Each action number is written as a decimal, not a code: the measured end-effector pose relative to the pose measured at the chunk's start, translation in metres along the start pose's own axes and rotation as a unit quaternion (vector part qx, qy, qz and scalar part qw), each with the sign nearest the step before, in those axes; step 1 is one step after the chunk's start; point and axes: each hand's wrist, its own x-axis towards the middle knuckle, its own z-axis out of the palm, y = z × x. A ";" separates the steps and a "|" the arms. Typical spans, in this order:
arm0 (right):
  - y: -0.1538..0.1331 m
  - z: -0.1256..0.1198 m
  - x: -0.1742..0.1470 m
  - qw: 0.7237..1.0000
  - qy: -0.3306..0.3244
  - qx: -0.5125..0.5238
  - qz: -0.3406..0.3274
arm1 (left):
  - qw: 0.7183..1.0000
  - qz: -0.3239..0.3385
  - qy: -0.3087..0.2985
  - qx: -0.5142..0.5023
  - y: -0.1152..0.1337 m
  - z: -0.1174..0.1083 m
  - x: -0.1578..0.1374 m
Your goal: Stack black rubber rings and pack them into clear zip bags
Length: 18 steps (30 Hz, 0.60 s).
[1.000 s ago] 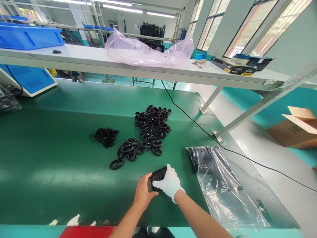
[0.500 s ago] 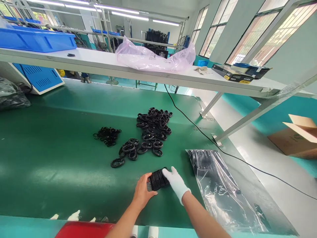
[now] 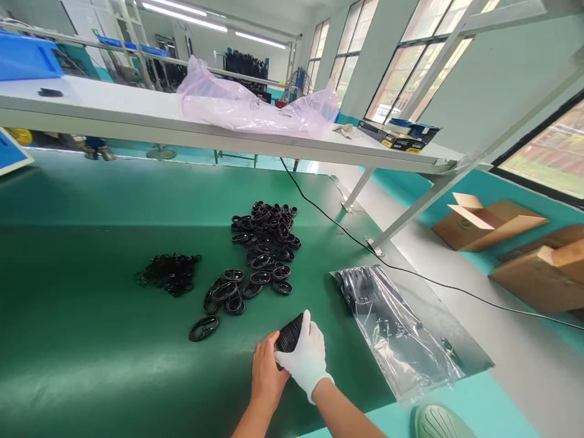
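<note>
A green worktable [image 3: 114, 353] fills most of the view, with a white shelf [image 3: 137, 104] spanning above its far side. On the floor to the right stands an open cardboard box [image 3: 483, 225]. A crumpled pink plastic bag [image 3: 255, 108] lies on the shelf, and a blue bin [image 3: 27, 58] stands at the shelf's left end. A clear plastic bag [image 3: 392, 340] rests on the right part of the table, black pieces gathered in its far end. A heap of black oval rings [image 3: 267, 234] spreads over the middle of the table, beyond the hands. The gloved right hand [image 3: 305, 356] grasps a stack of black pieces [image 3: 289, 336] between thumb and fingers. The bare left hand [image 3: 267, 371] grips the stack's left end with bent fingers; the glove partly covers its thumb. The stack is between the two hands, at the near side of the table; whether it touches the tabletop cannot be told. Left of the rings lies a heap of smaller black parts [image 3: 171, 274], and one single ring [image 3: 203, 328] sits nearer the person.
</note>
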 end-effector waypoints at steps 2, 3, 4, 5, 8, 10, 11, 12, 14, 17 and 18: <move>-0.002 0.002 0.000 1.000 0.008 -0.009 -0.001 | 1.000 -0.004 -0.007 0.008 0.000 -0.001 0.001; -0.003 0.002 0.001 1.000 0.010 -0.015 0.000 | 1.000 -0.003 -0.007 0.011 0.000 -0.001 0.002; -0.004 0.002 0.001 1.000 0.011 -0.021 0.004 | 1.000 0.000 -0.005 0.016 0.000 0.000 0.003; -0.006 0.001 0.001 1.000 0.012 -0.024 0.010 | 1.000 0.004 -0.003 0.020 0.000 0.000 0.004; -0.011 -0.002 0.003 1.000 0.012 -0.011 0.026 | 0.999 0.011 -0.005 0.035 0.000 0.000 0.008; -0.014 -0.005 0.005 0.999 0.008 0.000 0.035 | 0.999 0.003 -0.008 0.044 0.000 0.000 0.011; -0.016 -0.007 0.006 0.999 0.005 0.000 0.041 | 0.999 -0.006 -0.009 0.048 0.000 0.000 0.012; -0.017 -0.009 0.007 0.999 0.002 -0.004 0.047 | 0.998 -0.017 -0.009 0.052 0.001 0.001 0.013; -0.021 -0.013 0.011 0.998 -0.004 -0.011 0.056 | 0.998 -0.028 -0.007 0.059 0.005 0.001 0.015; -0.021 -0.023 0.016 0.997 -0.014 0.025 0.067 | 0.998 -0.010 -0.001 0.067 0.020 -0.003 0.016; -0.017 -0.028 0.017 0.996 -0.015 0.052 0.078 | 0.997 0.004 -0.003 0.071 0.029 -0.006 0.015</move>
